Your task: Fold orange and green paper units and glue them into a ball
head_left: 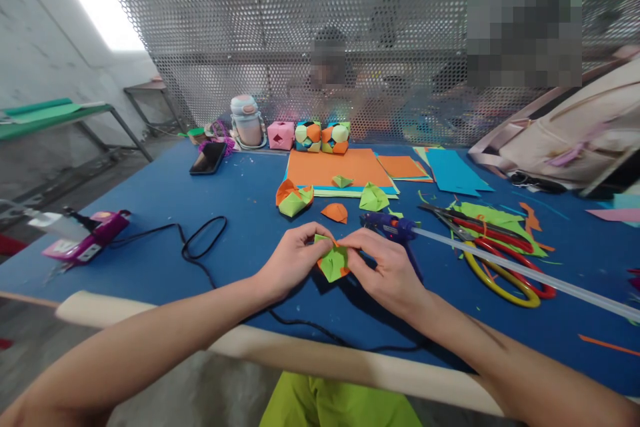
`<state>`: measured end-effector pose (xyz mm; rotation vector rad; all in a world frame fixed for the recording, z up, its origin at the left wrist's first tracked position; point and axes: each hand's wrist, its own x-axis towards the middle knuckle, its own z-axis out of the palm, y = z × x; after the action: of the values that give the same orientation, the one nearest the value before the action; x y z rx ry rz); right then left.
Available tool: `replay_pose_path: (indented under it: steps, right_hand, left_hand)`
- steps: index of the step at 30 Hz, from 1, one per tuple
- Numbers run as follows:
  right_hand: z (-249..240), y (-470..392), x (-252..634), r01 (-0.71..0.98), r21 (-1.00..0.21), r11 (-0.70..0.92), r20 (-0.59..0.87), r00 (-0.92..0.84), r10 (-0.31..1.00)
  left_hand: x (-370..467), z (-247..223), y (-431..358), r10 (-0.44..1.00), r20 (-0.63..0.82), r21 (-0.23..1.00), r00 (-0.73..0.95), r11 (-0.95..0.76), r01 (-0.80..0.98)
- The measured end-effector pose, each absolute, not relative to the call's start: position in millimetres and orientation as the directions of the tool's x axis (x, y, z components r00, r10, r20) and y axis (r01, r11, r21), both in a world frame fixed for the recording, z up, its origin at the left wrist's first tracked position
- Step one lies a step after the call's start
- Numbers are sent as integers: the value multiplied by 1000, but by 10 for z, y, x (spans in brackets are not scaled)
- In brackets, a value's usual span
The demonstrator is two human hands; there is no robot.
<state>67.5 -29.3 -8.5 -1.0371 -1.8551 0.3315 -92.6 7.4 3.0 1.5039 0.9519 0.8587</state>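
Note:
Between my two hands is a small folded paper piece [334, 264], green with orange edges, held just above the blue table. My left hand [299, 255] pinches its upper left side. The fingers of my right hand [383, 263] close on its upper right edge, where a bit of orange shows. Just beyond my hands lie an orange folded petal [335, 213], a green folded piece [374, 197] and an orange-and-green folded cup [294, 198]. A purple glue gun [390, 225] with a long clear glue stick [500, 261] rests beside my right hand.
Scissors [493, 273] and green scraps [500, 223] lie to the right. Orange sheets [340, 167] and blue sheets [455, 170] sit farther back, near paper cubes [307, 137] and a bottle [247, 121]. A black cord [187, 247] runs from a purple power strip [90, 237]. A phone [208, 158] lies back left.

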Motion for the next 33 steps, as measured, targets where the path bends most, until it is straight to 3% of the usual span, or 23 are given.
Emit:
replay_pose_path:
  steps: [3,10,26,33]
  right_hand:
    - [-46,-298,665,489,-670,558,554,-170,815]
    - [-30,-316,630,424,-875,235,240,-43,970]
    - [47,-344,656,415,-870,267,233,-133,963]
    - [33,-331,649,459,-829,319,292,-132,947]
  left_hand:
    - [-929,27,73,903,52,978,426,-132,162]
    - [-955,63,30,864,195,901,465,-345,262]
    - [-981,73,40,822,300,815,484,-484,317]
    - [-988,58,23,828,260,813,496,-465,350]
